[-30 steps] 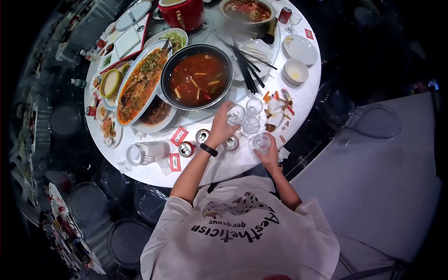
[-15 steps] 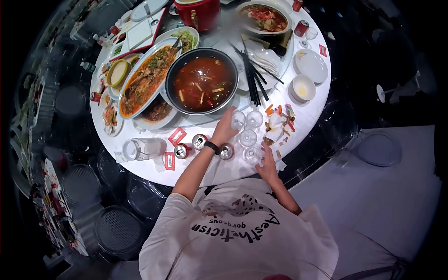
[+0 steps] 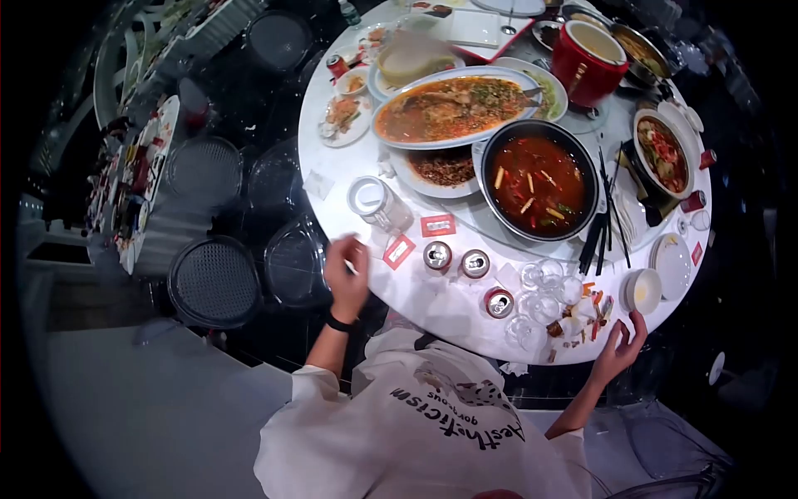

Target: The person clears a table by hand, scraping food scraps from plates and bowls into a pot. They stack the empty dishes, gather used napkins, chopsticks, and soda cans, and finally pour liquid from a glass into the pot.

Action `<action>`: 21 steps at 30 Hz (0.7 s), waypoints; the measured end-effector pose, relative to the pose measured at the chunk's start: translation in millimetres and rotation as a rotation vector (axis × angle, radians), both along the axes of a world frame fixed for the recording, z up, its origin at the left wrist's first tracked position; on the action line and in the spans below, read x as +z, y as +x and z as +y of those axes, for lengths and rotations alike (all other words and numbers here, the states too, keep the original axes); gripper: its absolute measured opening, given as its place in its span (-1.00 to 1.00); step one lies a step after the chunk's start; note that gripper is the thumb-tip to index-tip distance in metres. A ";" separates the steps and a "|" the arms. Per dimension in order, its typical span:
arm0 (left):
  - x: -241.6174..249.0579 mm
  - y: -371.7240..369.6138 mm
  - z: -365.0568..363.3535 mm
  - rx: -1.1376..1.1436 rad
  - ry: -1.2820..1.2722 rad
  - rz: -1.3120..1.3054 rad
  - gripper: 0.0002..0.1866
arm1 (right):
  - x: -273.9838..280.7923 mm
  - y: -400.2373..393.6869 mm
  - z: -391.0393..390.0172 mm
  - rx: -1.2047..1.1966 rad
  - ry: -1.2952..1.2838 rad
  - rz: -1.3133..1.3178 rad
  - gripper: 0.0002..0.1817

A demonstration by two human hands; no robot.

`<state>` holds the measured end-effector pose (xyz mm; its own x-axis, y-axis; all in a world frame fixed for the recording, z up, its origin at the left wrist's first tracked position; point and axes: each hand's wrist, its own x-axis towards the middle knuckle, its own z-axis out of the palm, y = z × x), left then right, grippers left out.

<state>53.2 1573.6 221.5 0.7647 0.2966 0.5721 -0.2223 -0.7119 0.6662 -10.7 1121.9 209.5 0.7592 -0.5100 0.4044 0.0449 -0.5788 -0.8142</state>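
Note:
My left hand [image 3: 346, 273], a black band at its wrist, hovers by the table's left front edge with loosely curled fingers and nothing visible in it. Nearest to it are a glass pitcher [image 3: 380, 205] and a red-and-white packet [image 3: 398, 251]. My right hand [image 3: 619, 346] is at the right front edge, fingers apart, fingertips right at the lower rim of a small white bowl [image 3: 642, 291]. Between the hands stand several drink cans [image 3: 499, 303] and a cluster of clear glasses [image 3: 544, 308]. Food scraps [image 3: 592, 312] lie beside the glasses.
A pot of red soup [image 3: 540, 185] sits mid-table beside an oval fish platter [image 3: 457, 108]. Black chopsticks [image 3: 613, 212] lie right of the pot. Farther back is a red bucket [image 3: 588, 65]. Dark stools [image 3: 214, 281] stand on the left.
The view has swung left. My left hand has moved from the glasses past the cans to the left edge; my right hand has left the glasses for the small bowl.

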 end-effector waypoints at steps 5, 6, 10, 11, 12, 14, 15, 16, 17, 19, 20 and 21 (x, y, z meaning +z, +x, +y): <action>-104.1 102.7 173.6 0.094 -0.939 0.278 -0.81 | 39.7 11.4 63.4 0.075 -0.029 -0.129 -0.73; -130.2 128.6 197.6 0.057 -1.124 0.369 -0.78 | 45.5 13.4 80.3 0.091 -0.026 -0.144 -0.74; -244.1 242.3 270.0 -0.006 -1.460 0.523 -0.78 | 52.3 17.9 139.3 0.103 -0.129 -0.138 -0.75; -270.4 272.8 284.6 -0.024 -1.550 0.540 -0.78 | 55.9 21.6 161.3 0.044 -0.106 -0.119 -0.76; -272.4 296.2 281.1 0.143 -1.537 0.515 -0.76 | 59.5 23.8 181.7 0.017 -0.051 -0.097 -0.76; -292.2 338.2 289.4 0.186 -1.433 0.515 -0.78 | 66.4 26.9 223.5 -0.055 0.049 -0.069 -0.77; -297.7 352.2 293.3 0.191 -1.472 0.464 -0.83 | 65.5 27.3 241.6 -0.092 0.093 -0.074 -0.77; -302.8 361.0 297.6 0.188 -1.444 0.495 -0.85 | 62.2 27.4 256.6 -0.096 0.106 -0.086 -0.77; -304.5 366.4 299.9 0.197 -1.410 0.519 -0.86 | 61.0 27.0 271.0 -0.089 0.125 -0.094 -0.78; -294.5 368.6 301.5 0.226 -1.314 0.571 -0.83 | 65.9 27.6 299.2 -0.108 0.142 -0.080 -0.78; -298.3 368.0 309.2 0.171 -1.384 0.568 -0.79 | 67.2 26.8 308.5 -0.112 0.127 -0.082 -0.79; -288.5 365.9 311.3 0.115 -1.380 0.574 -0.79 | 67.6 26.6 315.7 -0.130 0.117 -0.090 -0.79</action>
